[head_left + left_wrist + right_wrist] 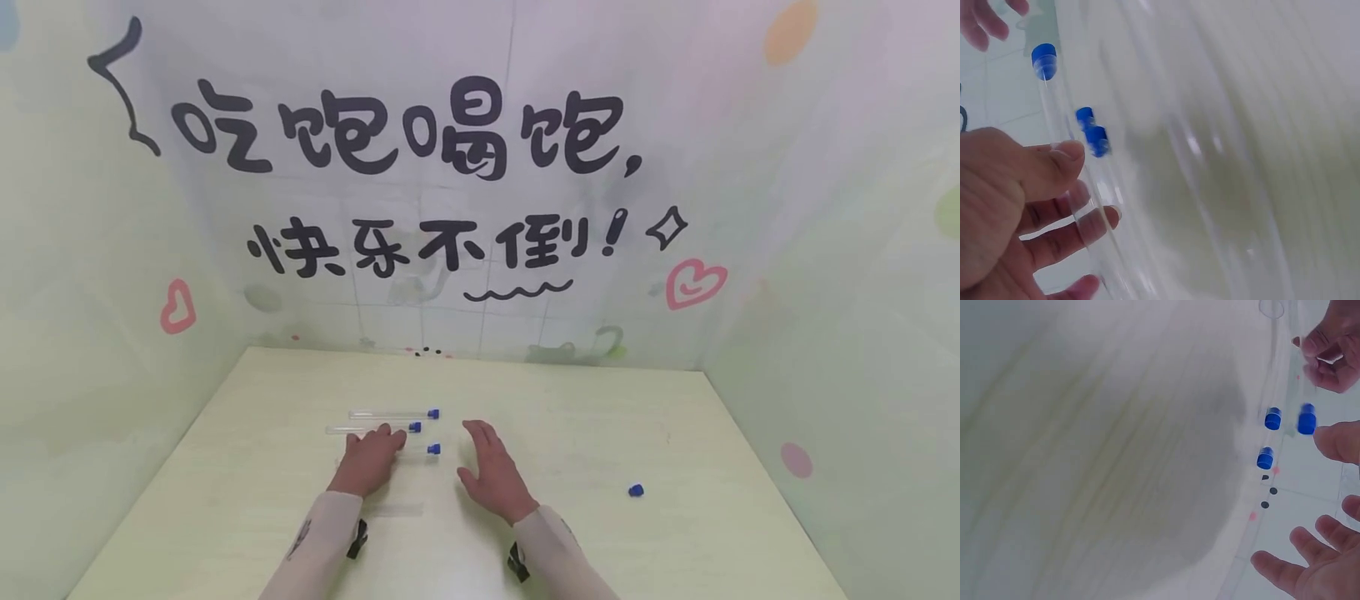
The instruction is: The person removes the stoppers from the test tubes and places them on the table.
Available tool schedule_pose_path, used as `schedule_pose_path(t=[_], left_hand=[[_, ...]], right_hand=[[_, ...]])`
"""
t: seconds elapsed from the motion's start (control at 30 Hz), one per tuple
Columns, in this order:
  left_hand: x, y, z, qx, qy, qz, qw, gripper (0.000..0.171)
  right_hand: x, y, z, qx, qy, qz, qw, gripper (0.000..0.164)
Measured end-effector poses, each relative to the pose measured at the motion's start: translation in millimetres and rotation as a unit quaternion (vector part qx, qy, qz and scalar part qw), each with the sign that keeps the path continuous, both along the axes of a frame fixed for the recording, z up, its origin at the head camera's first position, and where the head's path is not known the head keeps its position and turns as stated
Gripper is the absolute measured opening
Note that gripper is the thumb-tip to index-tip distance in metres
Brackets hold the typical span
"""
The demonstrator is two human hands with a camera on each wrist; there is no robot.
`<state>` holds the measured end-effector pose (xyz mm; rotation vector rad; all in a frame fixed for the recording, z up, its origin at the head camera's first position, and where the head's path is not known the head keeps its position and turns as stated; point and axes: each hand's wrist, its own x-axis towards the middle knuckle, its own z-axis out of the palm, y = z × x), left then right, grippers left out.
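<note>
My left hand point(369, 463) pinches a clear test tube with a blue cap point(433, 449) between thumb and fingers. In the left wrist view that tube point(1055, 106) slants past the thumb, cap end up. Just beyond lie two more blue-capped test tubes, the far one point(390, 414) and a nearer one point(348, 430), roughly parallel, caps to the right. My right hand point(495, 477) is held to the right of the caps, fingers extended and spread, nothing in it. In the right wrist view its thumb point(1338, 442) appears near the held tube's blue cap point(1307, 420); contact cannot be told.
Another clear tube point(399, 510), no cap visible on it, lies beside my left forearm. One loose blue cap point(636, 491) rests on the right of the pale wooden table point(570, 408). Printed wall sheets point(480, 325) enclose the back and sides.
</note>
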<state>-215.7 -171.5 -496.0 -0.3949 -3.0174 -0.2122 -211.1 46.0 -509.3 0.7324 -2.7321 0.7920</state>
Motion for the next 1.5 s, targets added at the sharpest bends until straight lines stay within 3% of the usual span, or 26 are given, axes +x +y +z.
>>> schedule_pose_path(t=[0.23,0.5,0.83,1.17,1.5], left_hand=[[3.9,22,15.5,0.021,-0.017,-0.004,0.9996,0.018],[9.6,43,26.7,0.018,0.008,-0.032,0.9993,0.02],[17.2,48,30.1,0.006,0.05,-0.064,0.9967,0.025],[22.2,49,30.6,0.005,0.075,-0.102,0.992,0.017],[23.3,46,26.4,0.008,0.104,-0.118,0.9875,0.024]], right_hand=[[2.9,6,1.8,-0.019,0.007,-0.003,1.0,0.062],[3.8,13,5.1,-0.033,0.021,-0.019,0.999,0.054],[5.7,11,13.4,-0.048,0.065,-0.01,0.997,0.038],[6.5,15,15.3,-0.082,0.091,0.011,0.992,0.024],[13.4,16,18.8,-0.03,0.121,0.021,0.992,0.017]])
